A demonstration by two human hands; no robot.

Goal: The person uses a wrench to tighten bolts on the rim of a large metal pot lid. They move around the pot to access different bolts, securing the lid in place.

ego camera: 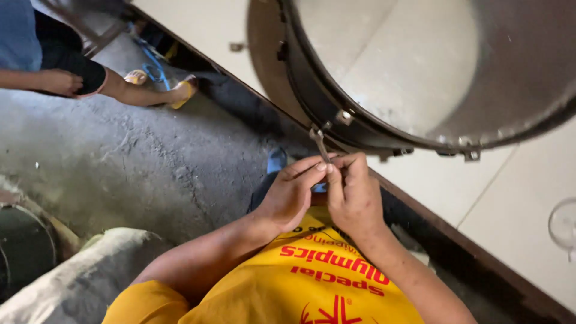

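My left hand (292, 195) and right hand (355, 195) side by side above yellow shirt (312, 282), fingertips pressed together, both pinching lower end of thin grey metal wrench (320, 144). Wrench rises from between fingertips, tilted up-left, head touching small bolt fitting on dark metal band at rim of large round steel drum (372, 129). Drum just beyond hands, lying over white tiled surface (510, 198). Grey concrete floor (150, 162) to left. Another person's hand (60, 81) and sandalled foot (180, 90) far top left, well apart.
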